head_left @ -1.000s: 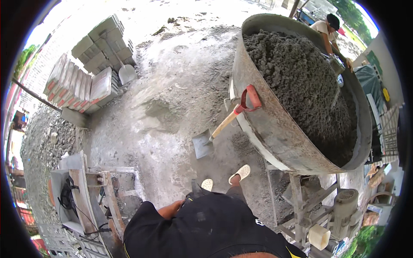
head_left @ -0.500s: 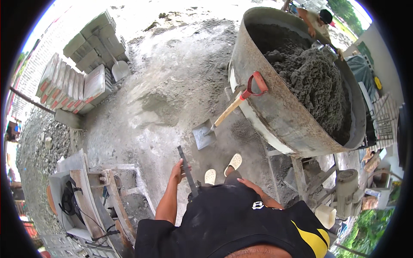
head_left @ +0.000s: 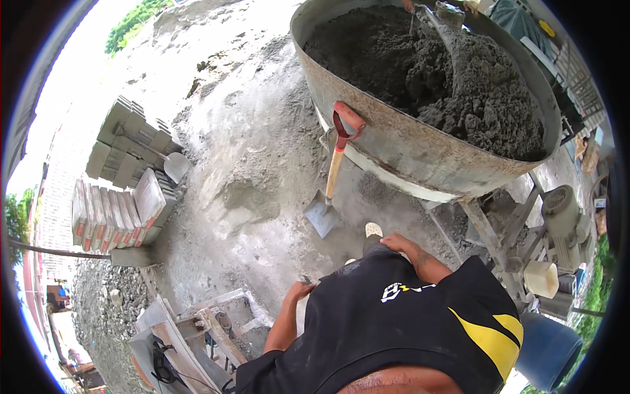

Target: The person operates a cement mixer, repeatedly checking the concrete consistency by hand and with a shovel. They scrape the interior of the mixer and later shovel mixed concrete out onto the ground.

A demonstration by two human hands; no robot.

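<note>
My left hand (head_left: 298,289) is low beside my left hip, its fingers closed. A small dark tip, apparently of the flat bar seen earlier, shows at the fingers; the rest is hidden. My right hand (head_left: 396,243) rests on the front of my right thigh, fingers stretched out and holding nothing. Ahead of me a shovel (head_left: 334,176) with a wooden shaft and red D-grip leans on a large round mixing tub (head_left: 367,121). The shovel's blade stands on the ground. Wet grey concrete mix (head_left: 482,95) fills much of the tub.
Grey blocks (head_left: 115,213) are stacked at the left, with another shovel (head_left: 177,167) against them. A wooden and metal frame (head_left: 216,335) stands near my left arm. To the right are a motor (head_left: 561,210), a pale container (head_left: 541,279) and a blue barrel (head_left: 550,348). Another person's fingers show beyond the tub.
My view has swung to the right. My left hand has lowered, and the dark bar that stood up from it is now mostly out of sight. My right hand has moved further forward along my thigh.
</note>
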